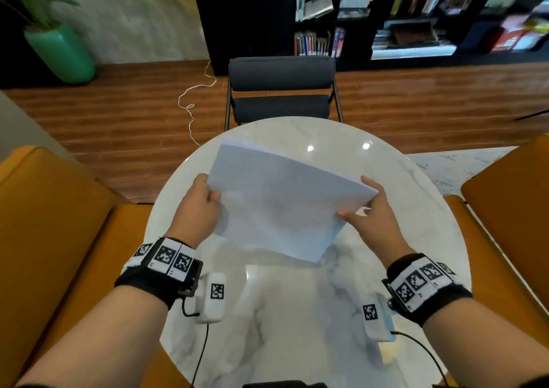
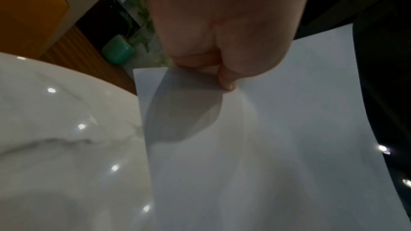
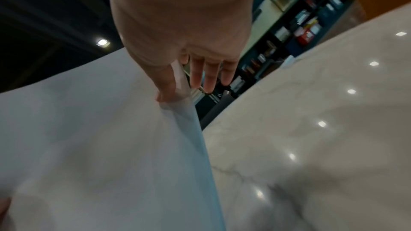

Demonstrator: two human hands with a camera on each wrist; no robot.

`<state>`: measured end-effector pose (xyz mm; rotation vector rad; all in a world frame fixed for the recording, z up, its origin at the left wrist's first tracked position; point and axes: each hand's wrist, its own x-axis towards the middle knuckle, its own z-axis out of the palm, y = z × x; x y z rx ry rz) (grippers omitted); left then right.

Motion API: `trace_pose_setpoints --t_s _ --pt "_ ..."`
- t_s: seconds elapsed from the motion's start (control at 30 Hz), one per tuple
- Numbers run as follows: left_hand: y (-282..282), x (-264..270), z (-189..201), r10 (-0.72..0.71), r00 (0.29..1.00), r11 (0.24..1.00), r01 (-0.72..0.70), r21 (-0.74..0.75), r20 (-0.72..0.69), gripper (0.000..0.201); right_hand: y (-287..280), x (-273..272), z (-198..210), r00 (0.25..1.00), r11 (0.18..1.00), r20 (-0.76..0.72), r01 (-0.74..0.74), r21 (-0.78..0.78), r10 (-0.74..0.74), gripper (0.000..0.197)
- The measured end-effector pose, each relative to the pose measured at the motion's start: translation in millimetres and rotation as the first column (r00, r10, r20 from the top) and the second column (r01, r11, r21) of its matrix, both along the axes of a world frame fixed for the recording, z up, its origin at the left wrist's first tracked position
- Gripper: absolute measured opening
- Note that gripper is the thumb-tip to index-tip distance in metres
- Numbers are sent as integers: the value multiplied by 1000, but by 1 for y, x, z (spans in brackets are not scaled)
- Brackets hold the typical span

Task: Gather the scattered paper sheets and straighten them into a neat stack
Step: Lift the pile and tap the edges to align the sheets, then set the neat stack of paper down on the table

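Note:
A stack of white paper sheets (image 1: 282, 200) is held tilted above the round white marble table (image 1: 297, 313), its lower corner close to the tabletop. My left hand (image 1: 202, 206) pinches the stack's left edge, thumb on top; in the left wrist view the thumb (image 2: 227, 80) presses on the paper (image 2: 278, 138). My right hand (image 1: 368, 209) holds the right edge, thumb on the near face and fingers behind. In the right wrist view the thumb (image 3: 166, 83) lies on the sheets (image 3: 100, 138) while the other fingers (image 3: 209, 75) stretch past the edge.
A dark chair (image 1: 282, 90) stands at the table's far side, with a bookshelf (image 1: 386, 16) behind it. Orange seats (image 1: 53, 209) flank the table left and right (image 1: 511, 197). A green vase (image 1: 62, 52) stands far left. A white cord (image 1: 193, 102) lies on the wooden floor.

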<state>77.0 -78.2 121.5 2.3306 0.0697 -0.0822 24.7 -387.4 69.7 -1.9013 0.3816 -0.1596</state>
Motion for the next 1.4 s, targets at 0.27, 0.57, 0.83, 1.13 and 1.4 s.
trace_pose_setpoints --t_s 0.27,0.57,0.83,1.13,1.4 --pt "-7 -1 43 -94 989 978 71 196 114 20 26 0 40 974 892 124 -117 -436 189 72" --pt "-32 -9 38 -79 942 990 36 136 326 50 34 -12 41 984 984 59 -170 61 167 19" --pt "-42 -45 -2 44 980 887 -128 -443 -196 65 16 -17 37 998 942 -33 -37 334 51 24" --pt "-64 -41 -24 117 986 851 -159 -501 -115 64 12 -15 23 994 954 -67 -59 292 81 73" --pt "-79 -15 -60 210 961 891 -264 -369 -180 53 5 5 -8 988 976 -149 -7 216 40 69"
